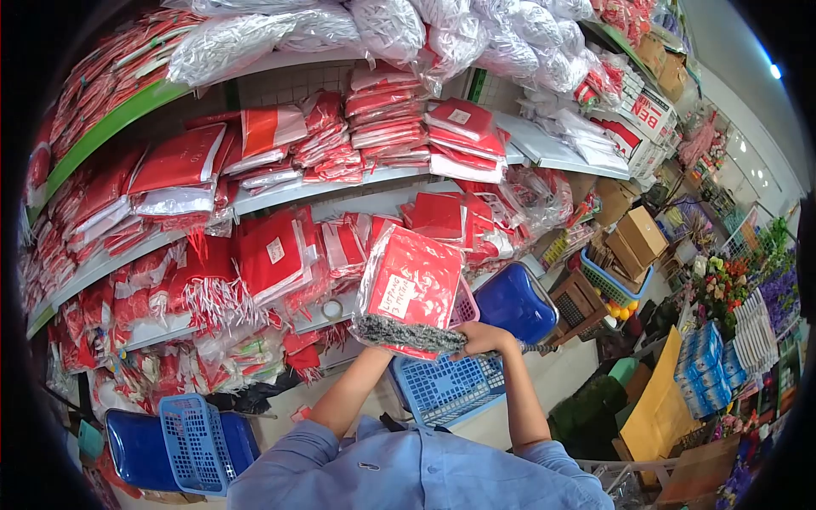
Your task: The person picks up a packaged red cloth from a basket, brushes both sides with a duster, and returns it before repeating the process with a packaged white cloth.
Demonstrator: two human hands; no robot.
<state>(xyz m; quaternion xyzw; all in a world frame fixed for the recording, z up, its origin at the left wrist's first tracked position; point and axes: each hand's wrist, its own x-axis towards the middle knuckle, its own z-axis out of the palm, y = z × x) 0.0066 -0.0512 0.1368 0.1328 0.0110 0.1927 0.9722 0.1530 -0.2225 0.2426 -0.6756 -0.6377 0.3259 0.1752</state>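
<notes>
A clear plastic packet of folded red cloth (427,270) is held up in front of me, with a white handwritten label (395,296) on its face. My left hand (374,354) supports the packet from below and behind, its fingers hidden by it. Closed around a duster's dark handle is my right hand (481,339). The fluffy grey duster (404,333) lies across the lower part of the packet.
Shelves (280,194) ahead hold stacks of bagged red and white cloth. A blue basket (442,391) stands below my hands, near a blue stool (517,304). Another blue basket (194,442) is at lower left. Artificial flowers (722,280) and boxes fill the right side.
</notes>
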